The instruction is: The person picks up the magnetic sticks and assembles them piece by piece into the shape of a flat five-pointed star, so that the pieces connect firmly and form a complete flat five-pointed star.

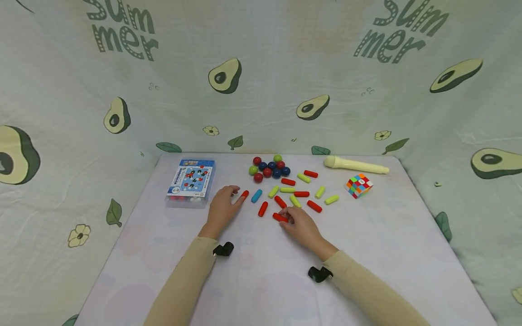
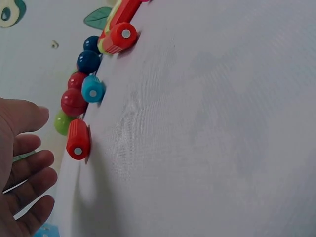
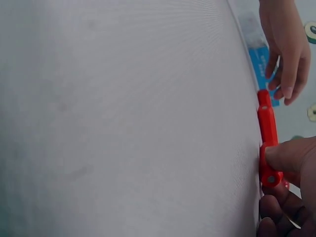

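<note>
My right hand (image 1: 302, 226) pinches a short red rod (image 1: 279, 217) between thumb and fingers, low at the white tabletop. In the right wrist view the thumb lies across that rod (image 3: 270, 165), and a round silvery spot shows at its end. My left hand (image 1: 222, 208) has its fingers loosely spread and holds nothing. Its thumb overlaps another red rod (image 1: 245, 194) in the head view, while the left wrist view has the hand apart from that rod (image 2: 78, 140). A blue rod (image 1: 256, 195) lies just right of it.
Several red and lime rods (image 1: 287, 190) lie scattered at the middle. Behind them sits a cluster of red, blue and green balls (image 1: 267, 173). A clear box (image 1: 190, 182) with a blue label stands left; a puzzle cube (image 1: 359, 185) and a cream stick (image 1: 359, 165) lie right.
</note>
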The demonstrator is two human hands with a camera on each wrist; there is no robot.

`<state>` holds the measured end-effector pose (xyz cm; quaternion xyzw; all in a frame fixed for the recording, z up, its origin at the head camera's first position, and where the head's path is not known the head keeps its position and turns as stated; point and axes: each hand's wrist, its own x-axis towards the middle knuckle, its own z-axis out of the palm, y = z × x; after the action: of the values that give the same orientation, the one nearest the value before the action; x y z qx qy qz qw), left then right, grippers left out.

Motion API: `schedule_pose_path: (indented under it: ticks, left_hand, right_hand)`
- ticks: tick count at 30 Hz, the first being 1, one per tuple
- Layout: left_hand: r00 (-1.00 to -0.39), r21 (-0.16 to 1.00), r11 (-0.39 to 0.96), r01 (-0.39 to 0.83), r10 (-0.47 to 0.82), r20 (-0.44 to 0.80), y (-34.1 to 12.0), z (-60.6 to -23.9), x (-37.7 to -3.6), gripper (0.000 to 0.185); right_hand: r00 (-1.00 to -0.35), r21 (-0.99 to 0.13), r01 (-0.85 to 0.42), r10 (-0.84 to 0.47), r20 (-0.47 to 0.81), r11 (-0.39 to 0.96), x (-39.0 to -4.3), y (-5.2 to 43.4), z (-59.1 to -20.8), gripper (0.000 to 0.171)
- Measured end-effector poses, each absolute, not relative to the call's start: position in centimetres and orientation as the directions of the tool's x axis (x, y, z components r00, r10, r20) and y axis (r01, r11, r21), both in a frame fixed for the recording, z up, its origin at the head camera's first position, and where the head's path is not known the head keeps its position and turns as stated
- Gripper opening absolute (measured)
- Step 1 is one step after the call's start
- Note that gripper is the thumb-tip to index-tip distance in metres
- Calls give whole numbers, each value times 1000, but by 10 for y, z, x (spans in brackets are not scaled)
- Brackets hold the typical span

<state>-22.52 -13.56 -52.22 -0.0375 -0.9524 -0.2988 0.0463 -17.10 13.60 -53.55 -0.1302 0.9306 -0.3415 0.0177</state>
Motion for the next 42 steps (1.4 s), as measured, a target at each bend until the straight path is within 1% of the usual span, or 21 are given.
schedule_pose_path:
  ticks: [5,11,18,22,29,35,42]
  left_hand:
    - [-990,565,816,119,57,126,-126,-522,-236,40]
    - [-994,599,794,103,56,96,-115,-521,-253,43]
    - [-996,620,780,85,49,75,-103,-522,-274,47]
    - [-997,609,790,76,54,53,-95,-524,-282,51]
    - [-998,573,817,66,42,55,-88,-523,-287,50]
    - [-998,538,841,54,29,56,-83,-522,-292,48]
    - [-997,562,826,44,1,76,-77,-527,-297,44]
  right_hand:
    - [-961,-636,-247,-269,64,731,-170,141,-535,30]
    - [-959,-628,-247,-278,51,738,-167,146,-534,36]
    - [-954,-641,-259,-295,53,723,-164,150,-535,36]
    - [-951,-650,-266,-303,58,712,-163,152,-538,35]
    - [-945,-669,-292,-312,94,683,-162,150,-538,37]
    - [-945,-661,-293,-315,90,691,-162,149,-537,36]
    - [-952,-659,-266,-298,65,704,-163,150,-537,36]
